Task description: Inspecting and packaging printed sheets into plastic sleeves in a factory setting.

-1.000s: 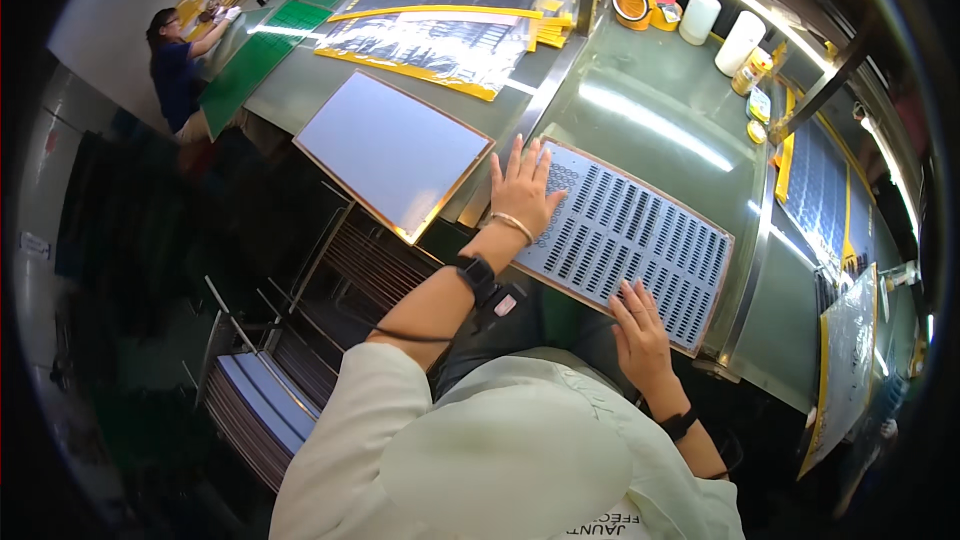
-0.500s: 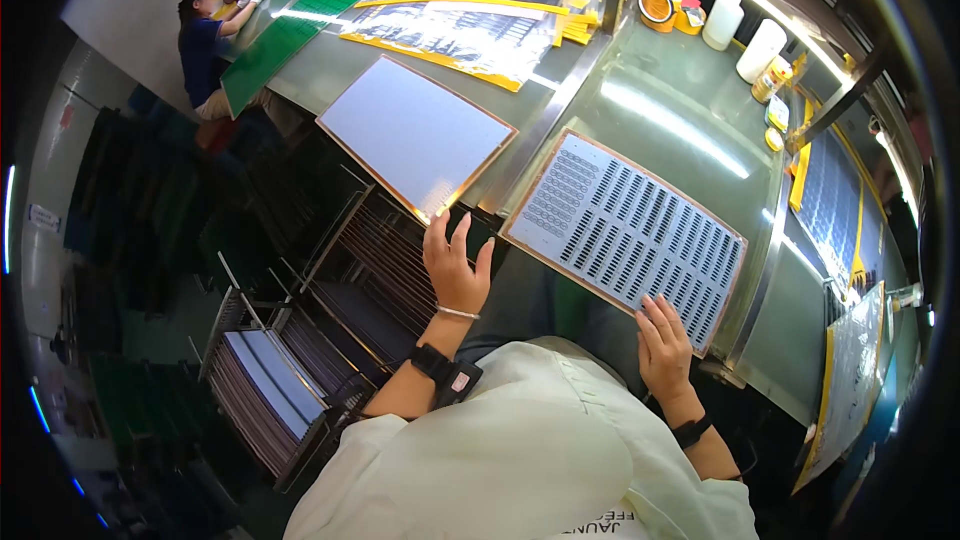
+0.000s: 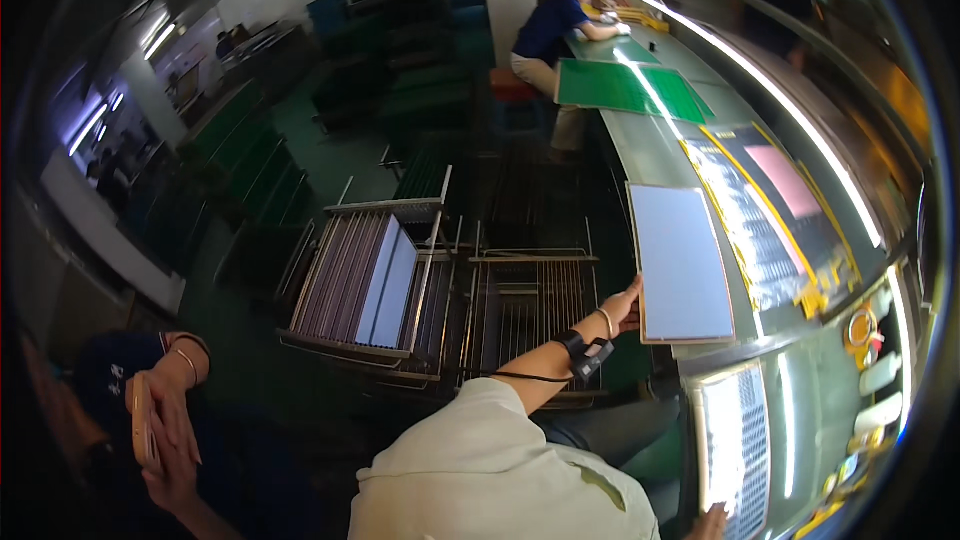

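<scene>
My left hand (image 3: 622, 308) is at the near edge of a blank white panel (image 3: 685, 265) with a copper-coloured border, close to its lower corner. Its fingers close at that edge, and the panel partly hides them. The panel lies on the green-grey worktop and juts slightly past its front edge. At the bottom of the picture, my right hand (image 3: 710, 522) shows only in part, its fingers stretched out at the edge of a second panel (image 3: 735, 450). Strong glare covers much of that panel's dark printed pattern.
Metal racks of upright panels (image 3: 355, 285) stand left of the table. At lower left another person's hands hold a phone (image 3: 142, 420). Farther along the bench, a person (image 3: 560, 30) leans over green sheets (image 3: 630, 90). Yellow-edged films (image 3: 745, 220) and bottles (image 3: 880, 373) lie beyond the panels.
My view has swung left, bringing the racks and the person with the phone into sight. My left hand has moved from beside the blank panel's corner onto its edge.
</scene>
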`<state>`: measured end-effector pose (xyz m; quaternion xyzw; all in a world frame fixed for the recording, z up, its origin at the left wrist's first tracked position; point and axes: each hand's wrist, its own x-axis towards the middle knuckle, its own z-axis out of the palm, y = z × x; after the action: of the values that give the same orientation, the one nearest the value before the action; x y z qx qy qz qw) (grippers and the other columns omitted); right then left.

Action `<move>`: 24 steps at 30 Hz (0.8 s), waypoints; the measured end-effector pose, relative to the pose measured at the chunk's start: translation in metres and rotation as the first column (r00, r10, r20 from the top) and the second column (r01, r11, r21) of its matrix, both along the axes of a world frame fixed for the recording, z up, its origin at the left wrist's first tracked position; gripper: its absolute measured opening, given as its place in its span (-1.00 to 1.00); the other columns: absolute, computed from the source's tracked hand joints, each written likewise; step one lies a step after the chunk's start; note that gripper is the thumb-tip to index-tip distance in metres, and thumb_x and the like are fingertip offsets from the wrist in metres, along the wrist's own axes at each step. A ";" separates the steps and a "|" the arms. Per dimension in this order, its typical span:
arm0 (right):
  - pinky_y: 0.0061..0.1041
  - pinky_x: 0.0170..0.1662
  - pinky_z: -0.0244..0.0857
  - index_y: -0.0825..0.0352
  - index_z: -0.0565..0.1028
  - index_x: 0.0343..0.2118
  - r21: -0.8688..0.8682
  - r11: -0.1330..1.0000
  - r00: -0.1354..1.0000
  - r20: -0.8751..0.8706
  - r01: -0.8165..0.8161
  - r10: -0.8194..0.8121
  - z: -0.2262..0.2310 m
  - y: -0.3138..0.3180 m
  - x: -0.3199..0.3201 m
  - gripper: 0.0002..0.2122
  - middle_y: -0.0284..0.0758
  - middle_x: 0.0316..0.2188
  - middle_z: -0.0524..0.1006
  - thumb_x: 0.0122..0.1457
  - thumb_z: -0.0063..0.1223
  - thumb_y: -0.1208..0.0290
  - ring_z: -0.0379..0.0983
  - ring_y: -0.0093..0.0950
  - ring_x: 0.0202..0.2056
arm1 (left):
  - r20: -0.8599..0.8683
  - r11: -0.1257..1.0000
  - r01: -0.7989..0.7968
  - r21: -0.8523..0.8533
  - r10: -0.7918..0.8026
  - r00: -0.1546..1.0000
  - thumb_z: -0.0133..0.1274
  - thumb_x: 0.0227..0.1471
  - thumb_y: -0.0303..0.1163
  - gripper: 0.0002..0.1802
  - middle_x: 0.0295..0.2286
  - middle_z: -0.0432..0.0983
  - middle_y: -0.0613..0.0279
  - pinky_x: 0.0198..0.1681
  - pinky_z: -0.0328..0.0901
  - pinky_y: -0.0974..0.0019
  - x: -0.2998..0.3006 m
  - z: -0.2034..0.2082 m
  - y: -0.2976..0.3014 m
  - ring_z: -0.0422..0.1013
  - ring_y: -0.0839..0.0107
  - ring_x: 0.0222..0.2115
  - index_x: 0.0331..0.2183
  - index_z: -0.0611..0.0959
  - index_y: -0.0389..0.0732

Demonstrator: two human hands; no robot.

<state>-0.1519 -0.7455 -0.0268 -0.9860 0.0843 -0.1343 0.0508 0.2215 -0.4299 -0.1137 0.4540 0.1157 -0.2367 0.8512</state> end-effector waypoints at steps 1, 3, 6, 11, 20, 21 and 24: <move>-0.29 0.12 0.11 0.28 0.55 -0.18 0.008 1.000 0.999 -0.030 0.013 -0.013 0.023 -0.017 0.001 -0.76 -0.15 -0.10 0.48 0.10 0.00 0.37 0.37 -0.22 -0.03 | 0.013 0.999 -0.035 0.022 0.035 0.999 -0.09 -0.15 0.40 -0.18 -0.32 0.52 0.26 -0.21 0.33 0.30 0.003 0.003 -0.001 0.45 0.41 -0.36 -0.19 0.52 -0.19; -0.25 0.12 0.09 0.26 0.54 -0.15 0.131 0.987 0.994 -0.060 0.096 -0.089 0.092 -0.052 0.021 -0.72 -0.17 -0.09 0.48 0.08 0.04 0.32 0.37 -0.25 -0.03 | 0.036 0.996 -0.080 0.045 0.078 0.996 -0.07 -0.13 0.37 -0.21 -0.35 0.52 0.24 -0.23 0.33 0.31 0.015 -0.013 0.003 0.44 0.42 -0.37 -0.21 0.53 -0.21; -0.19 0.14 0.07 0.24 0.52 -0.11 0.444 0.850 0.959 -0.143 0.281 -0.243 0.167 -0.126 0.045 -0.66 -0.20 -0.08 0.48 0.04 0.11 0.23 0.38 -0.29 -0.02 | 0.131 0.974 -0.187 0.126 0.171 0.977 0.10 -0.05 0.08 -0.43 -0.46 0.47 0.21 -0.40 0.28 0.37 0.038 -0.028 -0.009 0.37 0.49 -0.46 -0.35 0.52 -0.32; -0.67 -0.40 0.23 0.42 0.45 -0.18 0.783 0.562 0.963 -0.233 0.267 -0.133 0.034 -0.235 0.076 -0.73 -0.42 -0.49 0.44 -0.01 0.08 0.57 0.36 -0.65 -0.44 | 0.206 0.883 -0.365 0.296 0.314 0.927 0.13 -0.02 -0.12 -0.64 -0.63 0.32 0.38 -0.53 0.22 0.41 0.047 -0.039 -0.023 0.24 0.54 -0.61 -0.58 0.41 -0.14; -0.40 -0.17 0.28 0.46 0.49 -0.26 0.064 0.998 0.996 0.088 -0.029 0.023 0.022 -0.135 0.112 -0.67 -0.13 -0.32 0.51 -0.14 0.22 0.46 0.41 -0.26 -0.24 | 0.102 0.894 -0.434 -0.107 0.445 0.890 0.04 0.09 -0.24 -0.81 -0.51 0.37 0.42 -0.42 0.29 0.35 0.005 0.023 0.019 0.34 0.53 -0.49 -0.39 0.52 -0.16; -0.35 -0.14 0.25 0.42 0.49 -0.23 0.059 0.997 0.992 0.118 -0.050 0.043 0.037 -0.100 0.126 -0.62 -0.14 -0.29 0.48 -0.18 0.27 0.45 0.37 -0.21 -0.20 | 0.041 0.897 -0.384 -0.217 0.402 0.915 -0.01 0.11 -0.24 -0.80 -0.42 0.43 0.36 -0.35 0.35 0.32 0.003 0.024 0.013 0.41 0.50 -0.38 -0.33 0.50 -0.17; -0.35 -0.09 0.24 0.40 0.44 -0.14 0.199 0.952 0.953 0.242 -0.231 0.180 0.051 -0.008 0.174 -0.58 -0.16 -0.23 0.47 -0.10 0.27 0.40 0.38 -0.24 -0.16 | 0.090 0.891 -0.164 -0.424 0.221 0.971 -0.06 0.14 -0.23 -0.74 -0.33 0.45 0.29 -0.25 0.40 0.29 -0.035 0.078 -0.002 0.44 0.44 -0.30 -0.23 0.47 -0.20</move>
<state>0.0221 -0.7539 0.0247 -0.9562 -0.0109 -0.2268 0.1849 0.1867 -0.4315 -0.0353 0.2651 0.0491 -0.1386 0.9530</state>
